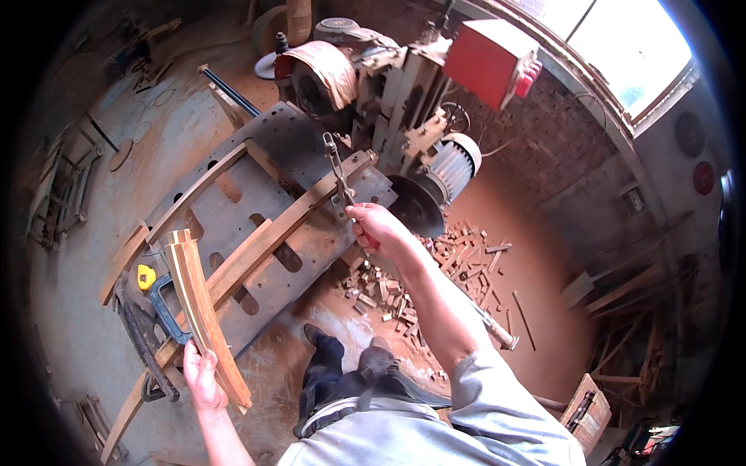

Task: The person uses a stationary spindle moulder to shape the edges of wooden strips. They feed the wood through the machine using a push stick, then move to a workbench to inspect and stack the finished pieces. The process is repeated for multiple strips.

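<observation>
Currently, R hand point(374, 227) gripping locking clamp point(340, 171), L hand point(204, 380) gripping curved wood pc point(200, 303), blue G-clamp point(162, 312) fwd of L hand

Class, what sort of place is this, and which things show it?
Probably a woodworking shop: wood offcuts scattered on the floor, a finned motor, and a blue clamp.

I have my right arm point(439, 299) stretched out in front, the right hand point(376, 228) curled up tight, while my left hand point(203, 380) is lower, off to the left, with its fingers point(191, 360) bent and thumb point(208, 359) pointing up.
</observation>
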A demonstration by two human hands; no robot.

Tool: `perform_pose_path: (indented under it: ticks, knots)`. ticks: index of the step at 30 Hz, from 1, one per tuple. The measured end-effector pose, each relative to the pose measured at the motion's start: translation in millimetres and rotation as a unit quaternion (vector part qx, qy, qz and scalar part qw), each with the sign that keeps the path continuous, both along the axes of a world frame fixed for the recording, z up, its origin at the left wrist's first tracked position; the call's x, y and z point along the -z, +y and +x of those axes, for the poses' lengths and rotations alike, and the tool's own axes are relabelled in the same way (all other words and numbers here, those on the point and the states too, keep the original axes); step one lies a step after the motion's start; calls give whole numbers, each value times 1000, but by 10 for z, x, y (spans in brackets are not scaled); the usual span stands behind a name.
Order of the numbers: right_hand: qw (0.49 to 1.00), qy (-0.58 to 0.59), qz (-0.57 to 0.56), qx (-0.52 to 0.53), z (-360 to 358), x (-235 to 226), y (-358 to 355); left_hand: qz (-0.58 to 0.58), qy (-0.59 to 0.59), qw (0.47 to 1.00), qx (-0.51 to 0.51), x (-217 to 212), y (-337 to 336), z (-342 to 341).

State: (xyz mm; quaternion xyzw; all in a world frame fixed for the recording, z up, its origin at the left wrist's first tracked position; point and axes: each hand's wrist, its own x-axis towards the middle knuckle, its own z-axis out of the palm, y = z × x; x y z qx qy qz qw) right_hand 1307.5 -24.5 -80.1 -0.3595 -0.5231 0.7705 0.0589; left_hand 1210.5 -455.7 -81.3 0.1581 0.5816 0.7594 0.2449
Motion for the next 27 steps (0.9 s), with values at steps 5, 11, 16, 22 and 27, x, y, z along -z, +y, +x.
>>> perform_pose_path:
  ticks: [5,11,16,22,27]
  knots:
    - [1000,13,21,2,796,136,-224,32,-30,999,-3,361,180,786]
    - [998,7,59,15,1796,317,-556,65,-30,996,57,427,534,1572]
    - [998,8,24,58,2756,311,-789,49,-26,984,169,267,798,1877]
    - [806,-231,544,38,3523,-89,-1120,51,-38,966,252,339,1145,2351]
    - [903,12,417,99,3980,-431,-1887,-36,53,931,359,136,1359,3035]
